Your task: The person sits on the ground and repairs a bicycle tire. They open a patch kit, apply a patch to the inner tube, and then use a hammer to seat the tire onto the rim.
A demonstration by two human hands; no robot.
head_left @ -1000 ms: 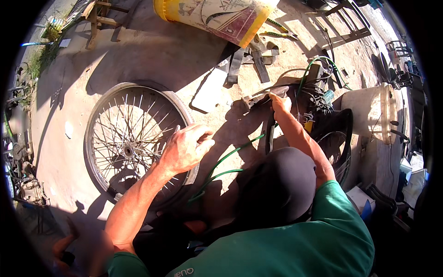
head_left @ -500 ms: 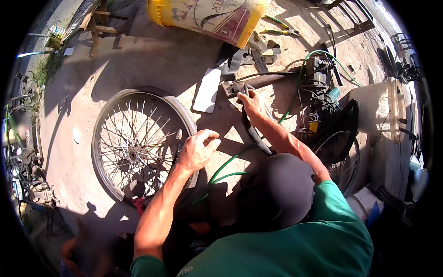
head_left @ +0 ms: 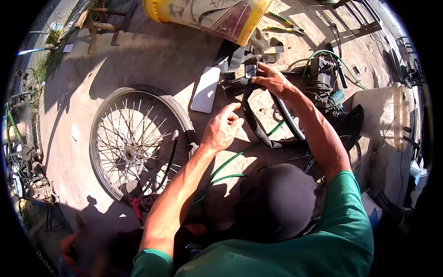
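My right hand [head_left: 275,82] pinches a black inner tube [head_left: 249,115] between thumb and fingers. The tube hangs in a loop below the hand, and a flat, shiny dark section [head_left: 250,70] shows at the fingertips. Next to that section lies a dark clamp-like metal piece [head_left: 232,87], partly covered by the tube. My left hand [head_left: 222,128] hovers to the left of the loop, its fingers bent but apart, with nothing visible in them. Left of this hand a spoked bicycle wheel [head_left: 98,152] lies flat on the ground.
A white flat board [head_left: 206,90] lies beyond my hands. Farther off are a yellow bucket [head_left: 207,18] on its side and yellow-green-handled cutters [head_left: 284,30]. A green hose [head_left: 226,164] runs under the tube. A whitish bucket [head_left: 380,115] lies right; another person [head_left: 94,249] is lower left.
My right hand has risen away from me and right, lifting the tube into a wider loop. My left hand has moved right and farther from me, toward the tube, and its fingers have spread somewhat.
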